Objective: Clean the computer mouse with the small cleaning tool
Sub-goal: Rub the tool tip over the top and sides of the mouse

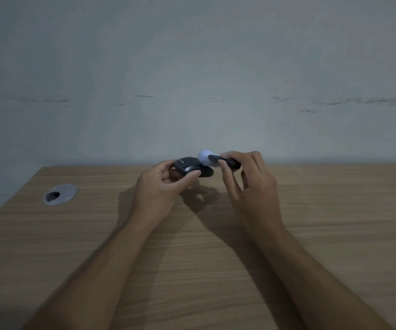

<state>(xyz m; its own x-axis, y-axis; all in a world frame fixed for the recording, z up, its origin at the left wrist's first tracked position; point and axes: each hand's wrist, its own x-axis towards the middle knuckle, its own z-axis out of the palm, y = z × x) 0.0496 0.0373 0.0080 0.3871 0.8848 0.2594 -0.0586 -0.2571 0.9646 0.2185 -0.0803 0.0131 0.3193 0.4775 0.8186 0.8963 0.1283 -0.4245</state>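
Note:
A black computer mouse (pixel 188 166) is held above the wooden desk near its far edge, gripped from the left by my left hand (pixel 161 186); the thumb lies along its near side. My right hand (pixel 249 182) pinches a small cleaning tool (pixel 225 161) with a dark handle. Its white brush head (pixel 205 157) rests on the top right part of the mouse and looks blurred. The tool's handle end is hidden under my fingers.
The wooden desk (pixel 311 234) reaches a pale wall at the back. A round metal cable grommet (pixel 60 194) is set into the desk at the left. The desk's left edge slants across the lower left corner.

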